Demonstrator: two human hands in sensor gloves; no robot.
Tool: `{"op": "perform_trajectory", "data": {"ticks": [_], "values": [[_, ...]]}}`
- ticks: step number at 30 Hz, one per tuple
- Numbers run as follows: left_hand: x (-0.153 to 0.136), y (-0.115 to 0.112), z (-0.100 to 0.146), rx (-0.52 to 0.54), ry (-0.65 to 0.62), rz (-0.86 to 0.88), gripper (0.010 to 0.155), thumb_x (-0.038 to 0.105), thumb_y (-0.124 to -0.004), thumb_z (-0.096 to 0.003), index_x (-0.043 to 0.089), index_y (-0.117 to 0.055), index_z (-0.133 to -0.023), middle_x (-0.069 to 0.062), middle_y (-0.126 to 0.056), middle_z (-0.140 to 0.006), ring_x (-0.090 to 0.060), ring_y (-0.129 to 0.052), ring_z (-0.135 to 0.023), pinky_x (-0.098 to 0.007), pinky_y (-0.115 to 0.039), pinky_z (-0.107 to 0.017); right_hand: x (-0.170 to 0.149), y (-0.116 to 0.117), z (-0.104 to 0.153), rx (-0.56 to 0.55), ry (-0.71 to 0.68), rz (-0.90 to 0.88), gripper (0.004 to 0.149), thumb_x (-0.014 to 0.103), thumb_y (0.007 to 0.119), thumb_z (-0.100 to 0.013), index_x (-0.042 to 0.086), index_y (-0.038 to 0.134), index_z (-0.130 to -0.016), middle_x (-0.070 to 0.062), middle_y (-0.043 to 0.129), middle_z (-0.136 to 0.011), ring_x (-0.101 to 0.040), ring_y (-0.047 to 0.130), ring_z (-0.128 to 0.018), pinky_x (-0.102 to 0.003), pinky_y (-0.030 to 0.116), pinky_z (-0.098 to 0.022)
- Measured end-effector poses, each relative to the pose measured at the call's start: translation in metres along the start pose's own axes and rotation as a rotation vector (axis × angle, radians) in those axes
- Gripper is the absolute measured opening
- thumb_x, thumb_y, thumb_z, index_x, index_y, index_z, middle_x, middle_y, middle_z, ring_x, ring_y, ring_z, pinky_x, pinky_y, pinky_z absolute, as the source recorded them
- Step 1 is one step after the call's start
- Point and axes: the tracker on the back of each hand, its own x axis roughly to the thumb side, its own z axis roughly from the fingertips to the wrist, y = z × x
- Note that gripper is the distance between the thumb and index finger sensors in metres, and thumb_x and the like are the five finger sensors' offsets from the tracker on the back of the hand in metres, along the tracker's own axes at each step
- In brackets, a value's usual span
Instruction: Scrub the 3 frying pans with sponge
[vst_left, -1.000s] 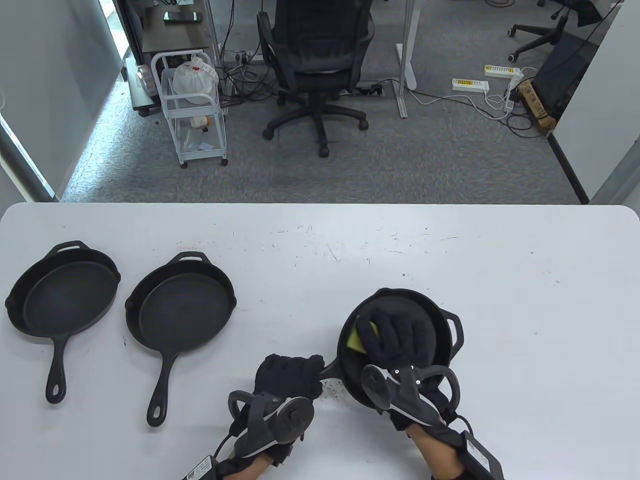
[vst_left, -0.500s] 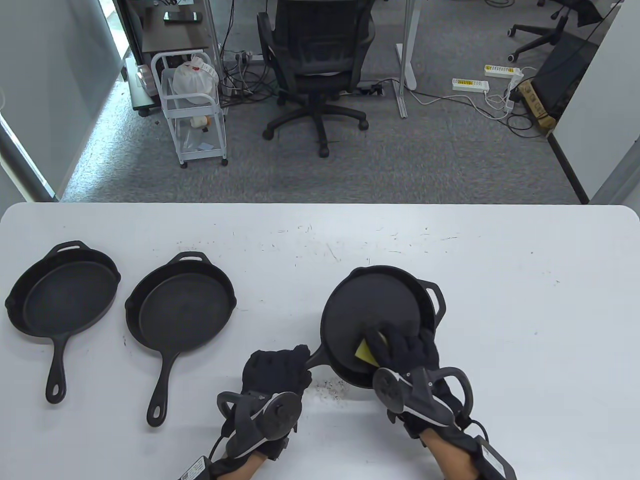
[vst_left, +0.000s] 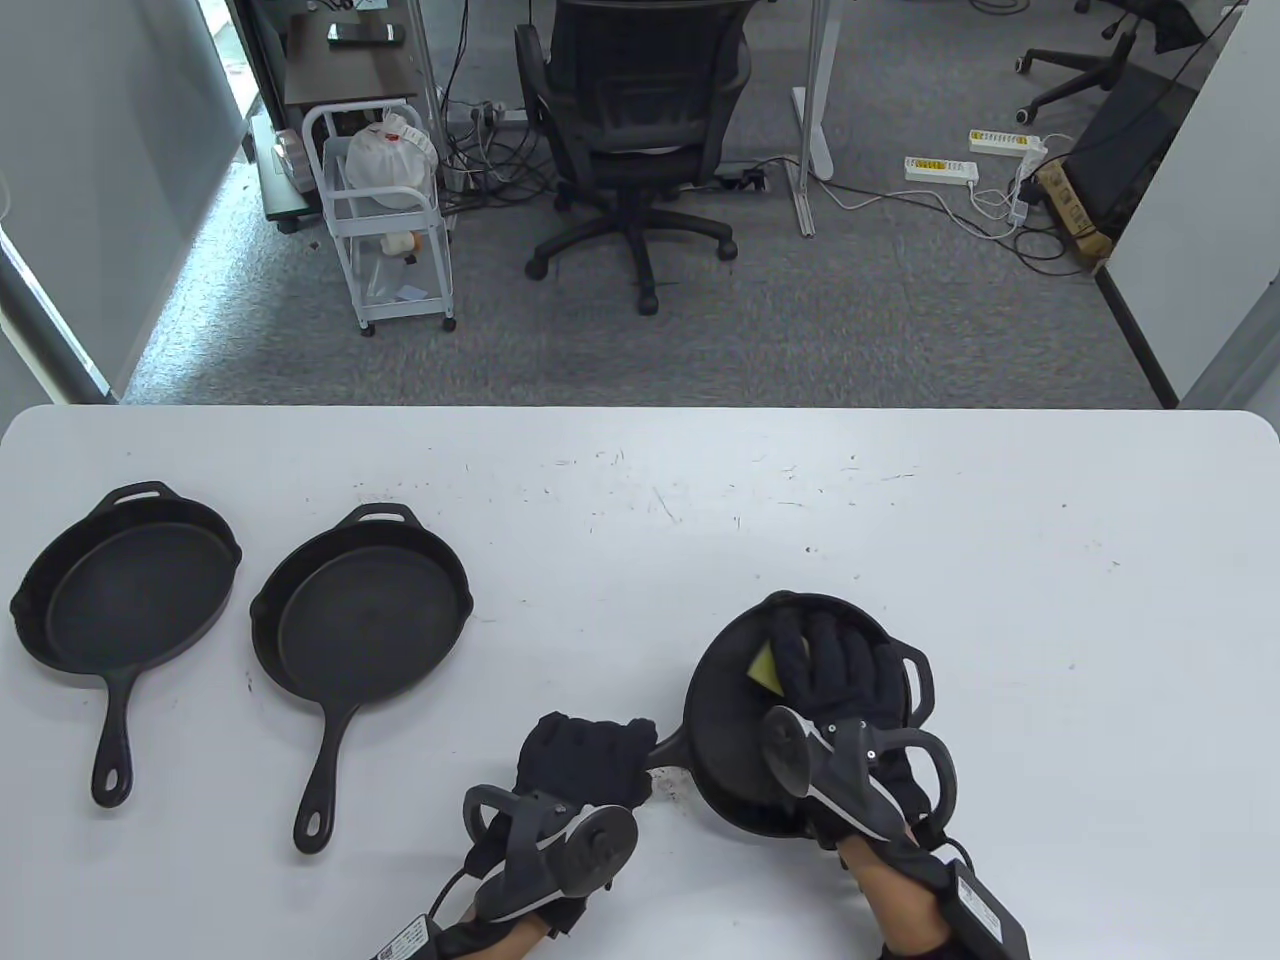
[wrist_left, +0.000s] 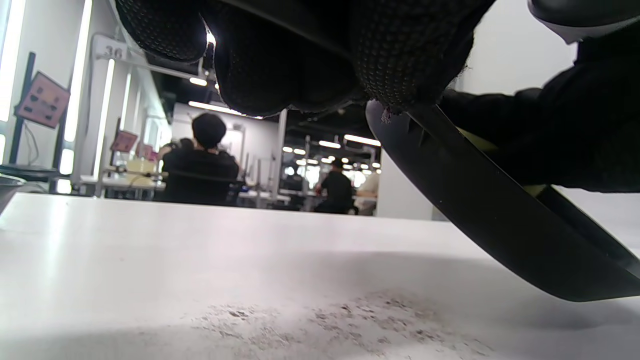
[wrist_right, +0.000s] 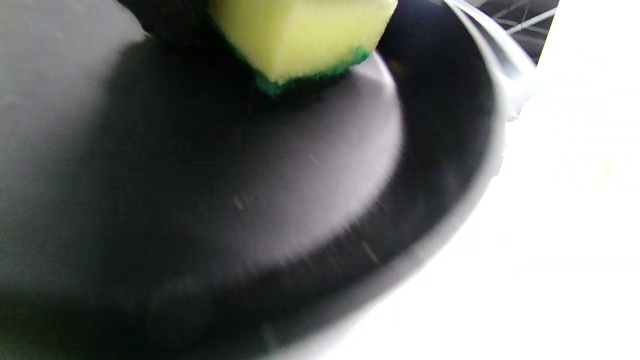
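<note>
Three black cast-iron pans are on the white table. One pan (vst_left: 130, 590) lies at the far left and a second pan (vst_left: 365, 615) beside it. The third pan (vst_left: 730, 720) is tilted near the front edge. My left hand (vst_left: 585, 760) grips its handle (vst_left: 668, 750), fingers curled round it. My right hand (vst_left: 835, 660) presses a yellow sponge (vst_left: 765, 665) with a green underside against the pan's inner surface. In the right wrist view the sponge (wrist_right: 300, 35) rests on the pan floor (wrist_right: 250, 175). In the left wrist view the pan's underside (wrist_left: 500, 215) slants up off the table.
Dark crumbs (vst_left: 668, 790) speckle the table (vst_left: 1000, 560) under the pan handle. Beyond the table's far edge stand an office chair (vst_left: 635, 130) and a white wire cart (vst_left: 385, 210). People sit at desks in the background of the left wrist view.
The third pan has shifted right and toward me and tilted again. My right hand slid the sponge from the pan's near side to its far side. The left hand followed the handle.
</note>
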Motion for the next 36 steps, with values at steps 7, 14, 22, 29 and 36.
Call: {"op": "perform_trajectory", "data": {"ticks": [7,14,22,29,36], "values": [[-0.012,0.010,0.002,0.092,0.085,-0.061,0.060,0.038,-0.087,-0.0450,0.022,-0.078,-0.102,-0.002,-0.093,-0.088,-0.028,-0.092,-0.079,-0.064,-0.067,-0.072,0.013,-0.001,0.010,0.157,-0.088,-0.013,0.081,0.049,0.080,-0.043,0.032,0.033,-0.106,-0.009,0.058,-0.111,-0.035,0.077,-0.086,-0.062,0.048,-0.073],[-0.012,0.005,0.001,0.037,0.071,0.020,0.059,0.038,-0.087,-0.0450,0.022,-0.079,-0.102,-0.003,-0.094,-0.087,-0.028,-0.093,-0.079,-0.064,-0.067,-0.071,0.058,-0.003,0.027,0.036,-0.292,0.033,0.078,0.048,0.074,-0.045,0.033,0.027,-0.105,-0.007,0.048,-0.115,-0.035,0.067,-0.100,-0.061,0.049,-0.074],[0.004,0.005,0.002,0.024,-0.031,0.021,0.059,0.039,-0.089,-0.0434,0.025,-0.081,-0.100,0.000,-0.095,-0.087,-0.025,-0.094,-0.079,-0.062,-0.068,-0.073,0.035,-0.011,0.016,-0.105,-0.120,-0.010,0.078,0.048,0.071,-0.046,0.033,0.023,-0.105,-0.007,0.038,-0.116,-0.040,0.056,-0.106,-0.062,0.046,-0.075],[0.000,0.007,0.003,0.063,-0.005,-0.025,0.059,0.039,-0.088,-0.0440,0.025,-0.080,-0.101,0.000,-0.095,-0.087,-0.026,-0.094,-0.079,-0.063,-0.067,-0.073,0.001,-0.005,0.005,0.001,0.042,-0.071,0.077,0.045,0.071,-0.047,0.027,0.024,-0.106,-0.011,0.044,-0.115,-0.041,0.065,-0.101,-0.064,0.046,-0.074],[-0.020,0.011,0.002,0.114,0.113,-0.015,0.058,0.039,-0.086,-0.0463,0.024,-0.078,-0.102,-0.002,-0.093,-0.088,-0.027,-0.092,-0.079,-0.063,-0.067,-0.072,0.021,-0.002,0.010,0.095,-0.104,-0.011,0.078,0.048,0.079,-0.044,0.031,0.035,-0.106,-0.008,0.056,-0.112,-0.034,0.075,-0.090,-0.062,0.048,-0.074]]}}
